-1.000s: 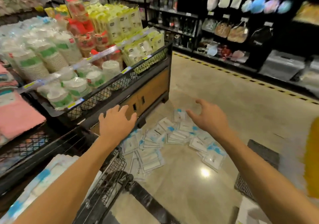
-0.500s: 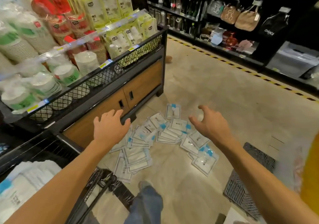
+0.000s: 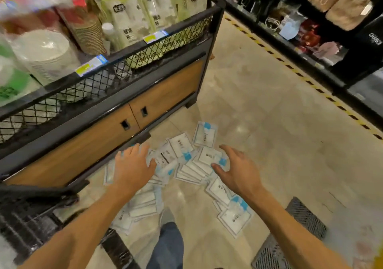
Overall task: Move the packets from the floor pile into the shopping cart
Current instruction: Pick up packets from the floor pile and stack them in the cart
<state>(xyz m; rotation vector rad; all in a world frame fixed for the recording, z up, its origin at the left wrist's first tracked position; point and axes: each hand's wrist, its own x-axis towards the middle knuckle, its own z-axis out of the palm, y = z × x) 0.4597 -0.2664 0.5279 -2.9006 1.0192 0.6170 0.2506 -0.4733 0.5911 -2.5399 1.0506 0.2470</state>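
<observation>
Both hands have dropped onto the pile (image 3: 186, 165) — left hand (image 3: 132, 169) and right hand (image 3: 238, 171) spread, gripping nothing yet, seemingly touching packets — pickup is imminent.

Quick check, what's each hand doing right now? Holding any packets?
Left hand: open, fingers spread over the packets, no grip on any.
Right hand: open, reaching over the pile, holding nothing.

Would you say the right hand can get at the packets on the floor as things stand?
Probably yes. The right hand is open just above the packets, with nothing between them; the left hand is off to the side, over the pile's other end.
</observation>
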